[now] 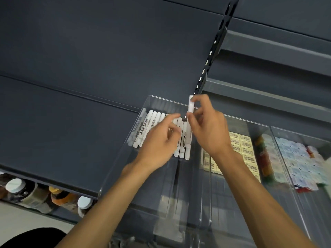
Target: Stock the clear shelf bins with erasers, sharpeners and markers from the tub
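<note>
A clear bin (161, 98) on the dark shelf held a row of white markers (155, 122) lying flat, side by side, black print facing up. A single marker (191, 104), also white, stood nearly upright above the row's right end, pinched in the fingers of the right hand (207, 133). The neighbouring bin (250, 122) held cream eraser packs (241, 145) laid flat in rows.

A dark grey shelf (62, 133) carries three clear bins side by side. The left bin (116, 167) holds white markers (154, 122), the middle bin (250, 123) yellow erasers (245, 145), and the right bin (286, 134) small white packs (297, 158).
</note>
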Demonstrator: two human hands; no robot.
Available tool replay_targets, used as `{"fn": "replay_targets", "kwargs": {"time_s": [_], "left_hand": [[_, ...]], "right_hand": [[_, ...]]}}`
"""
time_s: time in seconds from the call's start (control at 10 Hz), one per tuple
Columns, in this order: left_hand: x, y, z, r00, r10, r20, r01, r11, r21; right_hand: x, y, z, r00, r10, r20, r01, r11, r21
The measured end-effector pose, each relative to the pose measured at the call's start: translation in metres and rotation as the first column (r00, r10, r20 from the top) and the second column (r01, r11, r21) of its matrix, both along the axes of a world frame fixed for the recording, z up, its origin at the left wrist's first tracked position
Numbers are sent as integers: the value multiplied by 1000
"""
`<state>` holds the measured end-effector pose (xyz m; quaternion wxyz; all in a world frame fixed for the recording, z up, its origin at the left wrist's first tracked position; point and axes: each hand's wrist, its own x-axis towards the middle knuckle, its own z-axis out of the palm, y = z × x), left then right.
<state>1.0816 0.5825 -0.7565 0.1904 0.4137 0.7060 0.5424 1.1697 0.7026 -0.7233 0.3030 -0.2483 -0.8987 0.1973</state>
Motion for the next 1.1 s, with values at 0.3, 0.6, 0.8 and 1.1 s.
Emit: {"fn": "replay_targets", "kwargs": {"time_s": [0.3,0.6,0.8,1.1], "left_hand": [[1,6,-25,832,-19,-554,-168,943,-286],[-2,11,-32,818,-66,-572,-143,939,-312],[-4,23,-34,811,-60,-582,-168,929,-330],[10,23,-27,906,108,-408,-207,956,-207]], "right_hand": [[-25,11,-16,657,-307,689,-30,902,431],[-33,19,-20,571,-355,740,-70,877,475],[-35,22,-20,699,-318,640,79,924,374],[16,24,-8,1000,-26,12,28,979,-202]]}}
